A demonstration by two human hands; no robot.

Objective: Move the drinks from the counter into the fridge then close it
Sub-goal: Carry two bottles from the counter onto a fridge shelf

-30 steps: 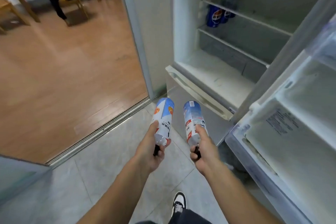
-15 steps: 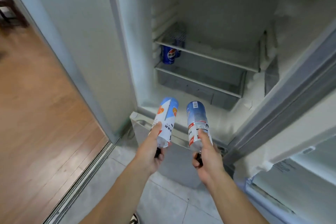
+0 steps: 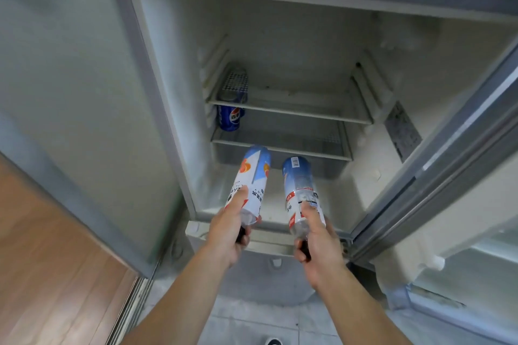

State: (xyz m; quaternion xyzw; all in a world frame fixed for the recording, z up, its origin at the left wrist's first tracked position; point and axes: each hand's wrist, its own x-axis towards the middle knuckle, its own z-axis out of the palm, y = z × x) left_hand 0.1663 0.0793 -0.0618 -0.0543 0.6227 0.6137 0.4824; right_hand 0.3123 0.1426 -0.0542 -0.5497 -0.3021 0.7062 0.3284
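Note:
My left hand (image 3: 228, 235) grips a clear bottle with a blue, white and orange label (image 3: 252, 176) by its neck, base pointing into the open fridge (image 3: 280, 50). My right hand (image 3: 316, 244) holds a second clear bottle with a blue, white and red label (image 3: 300, 187) the same way, just to the right. Both bottles hover over the fridge's lower front edge. A blue cola can (image 3: 230, 117) stands at the back left, seen under a glass shelf (image 3: 291, 112). The fridge door (image 3: 462, 165) stands open on the right.
A lower glass shelf (image 3: 280, 145) covers a drawer beneath. A grey partition (image 3: 70, 92) rises on the left beside a wooden floor (image 3: 50, 274). A lower fridge compartment's handle (image 3: 269, 244) lies under my hands. Grey tiles (image 3: 252, 322) lie underfoot.
The view has swung right and up to face the fridge interior squarely. Both hands with their bottles have come closer to the fridge opening.

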